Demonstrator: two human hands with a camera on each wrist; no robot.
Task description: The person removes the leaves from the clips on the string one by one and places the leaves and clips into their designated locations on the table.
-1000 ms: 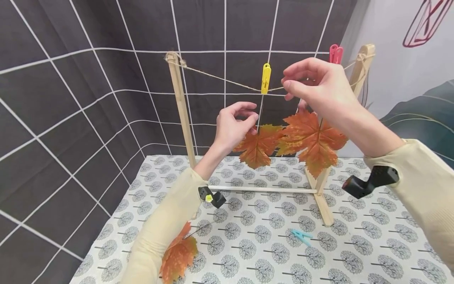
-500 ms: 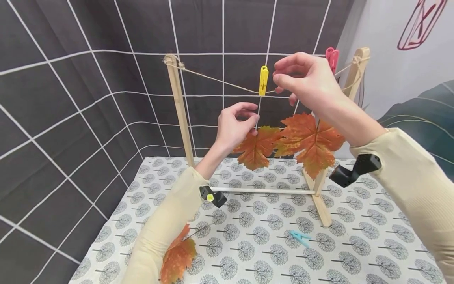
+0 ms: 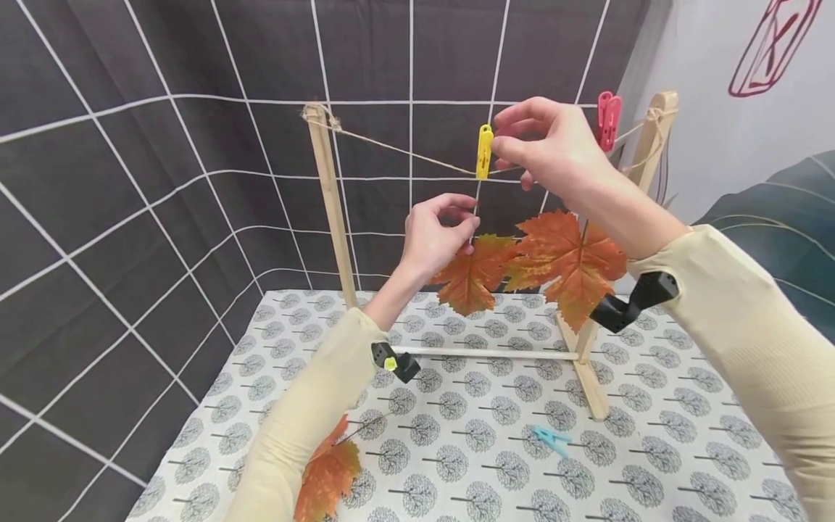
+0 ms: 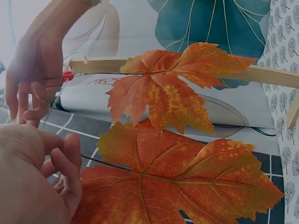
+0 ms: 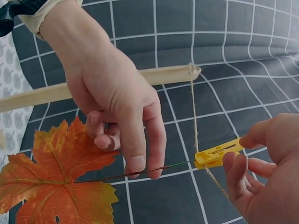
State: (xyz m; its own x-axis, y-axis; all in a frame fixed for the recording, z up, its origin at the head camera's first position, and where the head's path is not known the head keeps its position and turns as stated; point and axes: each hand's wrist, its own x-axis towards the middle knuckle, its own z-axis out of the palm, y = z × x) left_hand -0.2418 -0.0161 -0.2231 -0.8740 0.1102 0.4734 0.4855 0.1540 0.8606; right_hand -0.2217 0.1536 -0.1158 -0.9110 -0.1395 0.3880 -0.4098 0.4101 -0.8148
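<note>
My left hand [image 3: 433,228] pinches the thin stem of an orange maple leaf [image 3: 472,279] hanging below the string [image 3: 404,151]. At the stem's top a yellow clothespin [image 3: 483,152] stands upright on the string. My right hand [image 3: 554,141] has its thumb and forefinger at the clothespin's upper end; in the right wrist view, the fingertips of the right hand [image 5: 266,163] pinch the clothespin [image 5: 217,155] from both sides. A second maple leaf [image 3: 574,264] hangs to the right, below a red clothespin [image 3: 608,122]; my right wrist hides part of its stem.
Wooden posts [image 3: 331,210] at left and right carry the string, joined low down by a white rod [image 3: 483,353]. A light-blue clothespin [image 3: 551,438] lies on the tree-print cloth [image 3: 457,428]. Another maple leaf [image 3: 329,475] lies partly under my left forearm.
My right hand has moved left and its fingertips have reached the yellow clothespin. My left hand stays at the leaf's stem, its fingertips slightly closer together.
</note>
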